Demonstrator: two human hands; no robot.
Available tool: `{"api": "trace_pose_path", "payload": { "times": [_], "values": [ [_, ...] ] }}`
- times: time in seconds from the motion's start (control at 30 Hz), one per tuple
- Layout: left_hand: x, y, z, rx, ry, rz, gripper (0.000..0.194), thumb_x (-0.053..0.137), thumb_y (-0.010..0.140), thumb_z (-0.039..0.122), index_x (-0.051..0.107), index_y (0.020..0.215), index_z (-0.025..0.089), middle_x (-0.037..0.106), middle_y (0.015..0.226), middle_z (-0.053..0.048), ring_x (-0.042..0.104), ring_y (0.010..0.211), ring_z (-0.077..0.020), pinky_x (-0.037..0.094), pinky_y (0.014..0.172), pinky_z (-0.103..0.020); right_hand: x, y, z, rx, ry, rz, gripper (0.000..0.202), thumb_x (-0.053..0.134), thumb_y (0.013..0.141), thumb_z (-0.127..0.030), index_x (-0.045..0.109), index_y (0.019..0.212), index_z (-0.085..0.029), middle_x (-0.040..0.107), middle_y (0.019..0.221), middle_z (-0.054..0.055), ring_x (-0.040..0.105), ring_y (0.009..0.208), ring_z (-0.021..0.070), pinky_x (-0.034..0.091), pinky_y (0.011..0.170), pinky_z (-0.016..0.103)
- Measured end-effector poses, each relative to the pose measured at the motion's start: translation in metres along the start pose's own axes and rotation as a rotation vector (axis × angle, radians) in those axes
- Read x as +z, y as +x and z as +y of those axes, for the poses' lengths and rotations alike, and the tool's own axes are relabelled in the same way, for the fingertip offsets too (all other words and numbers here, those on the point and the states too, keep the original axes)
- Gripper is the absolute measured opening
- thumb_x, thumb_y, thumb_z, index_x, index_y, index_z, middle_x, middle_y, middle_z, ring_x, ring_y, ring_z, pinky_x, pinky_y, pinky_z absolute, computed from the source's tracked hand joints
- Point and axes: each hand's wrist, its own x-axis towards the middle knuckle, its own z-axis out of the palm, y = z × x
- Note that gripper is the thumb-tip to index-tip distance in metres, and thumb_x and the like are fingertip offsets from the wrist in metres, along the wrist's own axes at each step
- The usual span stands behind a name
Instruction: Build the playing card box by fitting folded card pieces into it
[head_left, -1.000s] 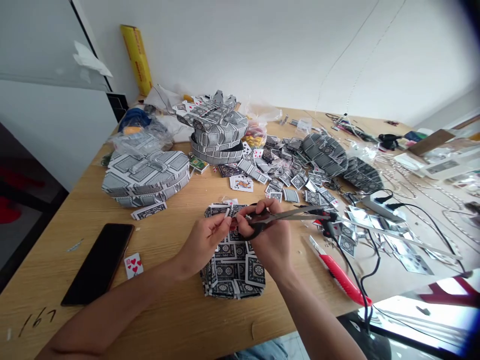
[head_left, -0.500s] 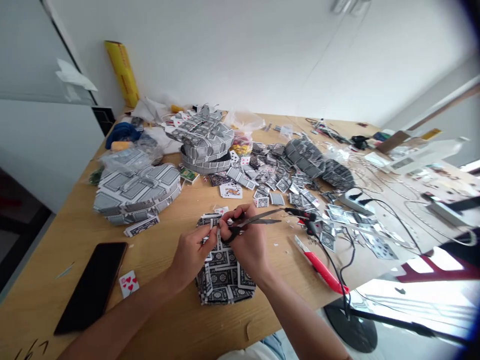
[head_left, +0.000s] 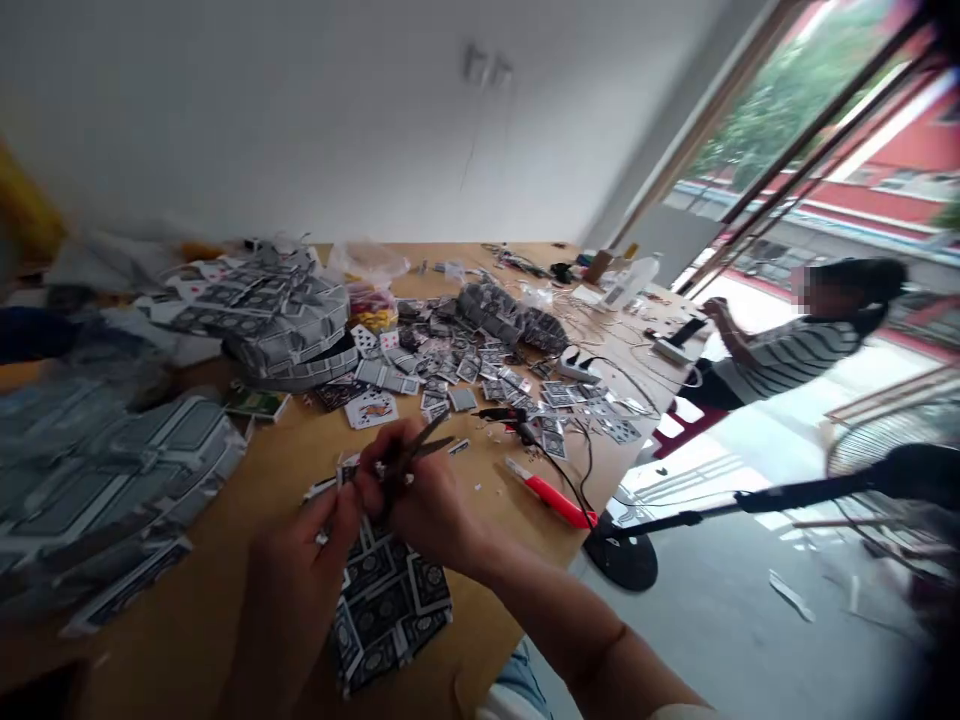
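Blurrily, right hand (head_left: 431, 500) grips slim metal scissors (head_left: 409, 458); left hand (head_left: 300, 560) pinches a patterned card piece (head_left: 341, 475).

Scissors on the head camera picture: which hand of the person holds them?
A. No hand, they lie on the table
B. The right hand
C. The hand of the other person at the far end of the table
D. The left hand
B. The right hand grips the handles of the scissors, with the blades pointing up and away over the table, while the left hand pinches a small card piece beside them.
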Motion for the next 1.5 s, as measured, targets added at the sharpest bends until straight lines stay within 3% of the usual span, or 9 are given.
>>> {"api": "trace_pose_path", "payload": {
  "times": [0.13,0.2,0.33,0.67,0.87,1.0,1.23,1.4,1.5],
  "values": [
    [-0.003,-0.001,0.003,-0.078,-0.055,-0.027,0.034,0.052,0.09,0.043,0.074,0.08,0.018,0.07,0.065,-0.001,0.061,0.059,-0.0148,0.045,0.057,-0.021,0.007,0.003,0.006,0.089,0.319,-0.013,0.032,0.07,0.07,-0.018,0.047,0.09,-0.024,0.063,0.08,-0.004,0.06,0.068,0.0103,0.049,0.062,0.022],
    [-0.006,0.004,0.001,-0.088,-0.228,-0.091,0.032,0.055,0.09,0.041,0.074,0.103,0.019,0.075,0.088,-0.004,0.069,0.081,-0.0194,0.052,0.074,-0.024,0.009,0.007,0.009,0.132,0.403,-0.013,0.035,0.074,0.068,-0.018,0.046,0.088,-0.024,0.065,0.08,-0.004,0.061,0.07,0.0104,0.049,0.064,0.023],
    [-0.008,0.012,-0.005,-0.136,-0.46,-0.125,0.039,0.056,0.091,0.04,0.066,0.122,0.018,0.069,0.121,-0.007,0.064,0.113,-0.0228,0.047,0.1,-0.03,0.011,0.014,0.011,0.189,0.571,-0.018,0.039,0.077,0.068,-0.023,0.043,0.086,-0.025,0.067,0.078,-0.004,0.066,0.075,0.0133,0.053,0.072,0.028],
    [0.003,0.022,-0.016,-0.269,-0.555,-0.026,0.033,0.068,0.083,0.045,0.073,0.099,0.016,0.076,0.094,-0.006,0.071,0.083,-0.0185,0.056,0.079,-0.027,0.011,0.025,0.02,0.165,0.482,0.047,0.04,0.079,0.068,-0.029,0.044,0.086,-0.025,0.07,0.076,-0.003,0.068,0.068,0.0146,0.055,0.065,0.028],
    [-0.002,0.028,-0.014,-0.289,-0.663,0.036,0.032,0.069,0.082,0.044,0.071,0.093,0.014,0.076,0.087,-0.006,0.071,0.076,-0.0161,0.058,0.076,-0.027,-0.026,0.02,0.032,-0.037,-0.13,-0.182,0.031,0.07,0.08,-0.037,0.066,0.108,-0.022,0.06,0.063,-0.004,0.05,0.051,0.0093,0.038,0.048,0.024],
    [-0.003,0.027,-0.013,-0.279,-0.703,0.062,0.03,0.071,0.08,0.044,0.07,0.088,0.015,0.075,0.08,-0.005,0.07,0.07,-0.0149,0.058,0.071,-0.026,-0.042,0.013,0.034,-0.128,-0.367,-0.368,0.04,0.07,0.081,-0.04,0.065,0.116,-0.022,0.066,0.077,0.0,0.056,0.061,0.0125,0.041,0.054,0.025],
    [0.004,0.021,-0.01,-0.257,-0.584,0.104,0.027,0.071,0.079,0.043,0.07,0.083,0.017,0.074,0.078,-0.002,0.067,0.065,-0.0143,0.055,0.065,-0.025,-0.037,0.008,0.028,-0.088,-0.395,-0.543,0.021,0.067,0.083,-0.041,0.063,0.088,-0.022,0.057,0.064,-0.004,0.047,0.053,0.0103,0.033,0.049,0.024],
    [0.008,0.023,-0.012,-0.262,-0.609,0.045,0.026,0.074,0.077,0.042,0.068,0.08,0.017,0.072,0.071,-0.001,0.064,0.061,-0.0131,0.053,0.062,-0.024,-0.038,0.01,0.025,-0.091,-0.338,-0.615,0.027,0.066,0.084,-0.045,0.054,0.074,-0.022,0.05,0.059,-0.005,0.04,0.05,0.0086,0.027,0.047,0.024],
    [0.014,0.021,-0.014,-0.229,-0.544,0.096,0.025,0.071,0.08,0.042,0.065,0.08,0.018,0.07,0.07,0.001,0.064,0.06,-0.0126,0.051,0.061,-0.023,-0.031,0.007,0.027,-0.098,-0.393,-0.589,0.032,0.064,0.084,-0.049,0.049,0.073,-0.022,0.051,0.061,-0.004,0.042,0.052,0.0103,0.027,0.05,0.025]
  ]
}}
